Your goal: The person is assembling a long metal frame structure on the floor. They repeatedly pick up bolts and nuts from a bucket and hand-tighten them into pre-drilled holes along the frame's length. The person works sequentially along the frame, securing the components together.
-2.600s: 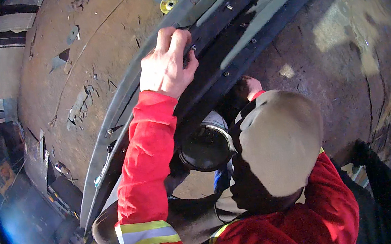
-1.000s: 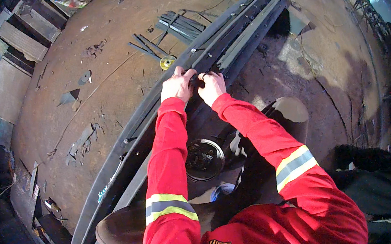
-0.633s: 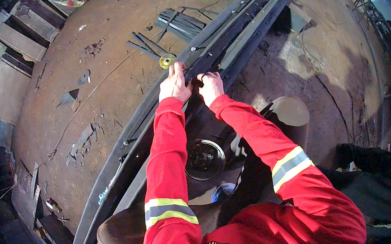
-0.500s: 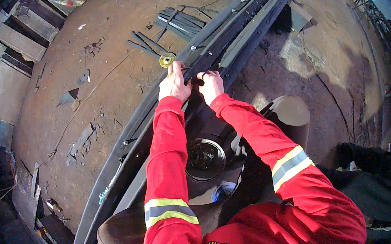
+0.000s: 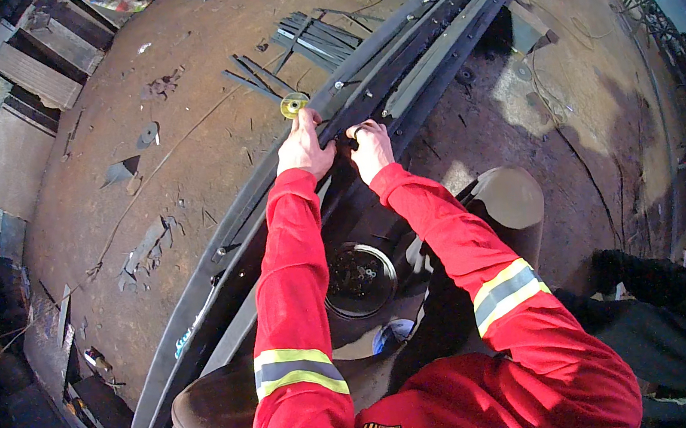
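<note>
Long dark metal rails (image 5: 415, 38), studded with bolts, lie diagonally in front of me, from near left to far right. My left hand (image 5: 306, 147) is closed over the edge of the left rail, its fingertips partly hidden. Just beyond those fingers is a translucent yellow disc (image 5: 294, 105) with a dark centre. Close beside it, my right hand (image 5: 371, 150) has its fingers curled and pressed together at the dark channel between the rails. Something small and dark shows at its fingertips, but I cannot make out what it is.
A round container (image 5: 360, 279) with small metal rings or nuts stands between my legs. Several dark strips (image 5: 311, 40) lie past the rails. Metal scraps (image 5: 148, 250) are on the brown floor at left, with stacked panels (image 5: 38, 72) farther out. A cable (image 5: 569, 139) runs at right.
My left hand has shifted very slightly at the rail. The right hand stays at the same spot, and the rails have not visibly moved.
</note>
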Available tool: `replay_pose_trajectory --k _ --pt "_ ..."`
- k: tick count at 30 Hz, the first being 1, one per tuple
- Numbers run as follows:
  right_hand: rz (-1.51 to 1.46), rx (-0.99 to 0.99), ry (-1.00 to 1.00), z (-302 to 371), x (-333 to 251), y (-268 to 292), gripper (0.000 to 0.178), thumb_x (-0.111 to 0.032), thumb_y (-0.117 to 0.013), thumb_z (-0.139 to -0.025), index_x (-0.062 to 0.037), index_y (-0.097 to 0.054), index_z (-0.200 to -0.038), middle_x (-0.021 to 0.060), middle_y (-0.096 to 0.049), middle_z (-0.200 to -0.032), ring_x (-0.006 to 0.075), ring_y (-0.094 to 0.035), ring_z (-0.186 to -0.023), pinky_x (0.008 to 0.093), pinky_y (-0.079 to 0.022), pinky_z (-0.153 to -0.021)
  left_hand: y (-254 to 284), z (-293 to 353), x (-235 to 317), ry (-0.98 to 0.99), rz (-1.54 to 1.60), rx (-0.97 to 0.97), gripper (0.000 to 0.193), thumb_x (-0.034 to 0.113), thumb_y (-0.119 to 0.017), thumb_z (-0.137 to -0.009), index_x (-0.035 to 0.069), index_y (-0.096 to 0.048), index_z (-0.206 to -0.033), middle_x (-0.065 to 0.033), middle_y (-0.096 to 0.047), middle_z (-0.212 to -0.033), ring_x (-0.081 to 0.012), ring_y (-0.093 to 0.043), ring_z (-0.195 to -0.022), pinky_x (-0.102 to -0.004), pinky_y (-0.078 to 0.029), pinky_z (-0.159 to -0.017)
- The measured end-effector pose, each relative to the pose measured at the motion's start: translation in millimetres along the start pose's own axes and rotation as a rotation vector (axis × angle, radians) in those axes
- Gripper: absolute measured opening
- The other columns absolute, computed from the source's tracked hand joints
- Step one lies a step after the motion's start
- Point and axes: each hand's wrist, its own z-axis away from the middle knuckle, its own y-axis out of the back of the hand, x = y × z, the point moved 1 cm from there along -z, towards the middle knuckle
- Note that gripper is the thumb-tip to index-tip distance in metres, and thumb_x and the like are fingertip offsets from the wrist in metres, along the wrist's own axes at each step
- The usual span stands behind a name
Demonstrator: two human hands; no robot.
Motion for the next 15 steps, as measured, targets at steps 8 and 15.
replay_pose_trajectory --k 8,15 --pt "0.111 -0.044 0.128 -1.5 7.9 -2.6 0.021 -0.005 -0.066 -0.066 -0.0077 -0.067 -0.087 0.0076 -0.067 -0.094 0.025 -0.057 -0.1 0.0407 -0.039 -0.091 -1.5 1.0 -1.9 -0.021 0.082 0.092 0.048 0.014 -0.071 -0.068 0.006 -0.045 -0.108 -0.0183 -0.061 -0.103 -0.0325 -0.062 -0.089 -0.0405 -0.05 -0.08" --pt "0.27 -0.129 0.083 -4.3 2.3 -6.9 0.012 -0.013 -0.06 -0.075 -0.0094 -0.066 -0.085 0.0061 -0.067 -0.093 0.0238 -0.057 -0.1 0.042 -0.038 -0.091 19.2 21.4 -24.7 0.113 0.525 0.468 0.037 0.008 -0.066 -0.072 0.0 -0.048 -0.104 -0.0114 -0.059 -0.087 -0.0164 -0.058 -0.068 -0.0308 -0.05 -0.066"
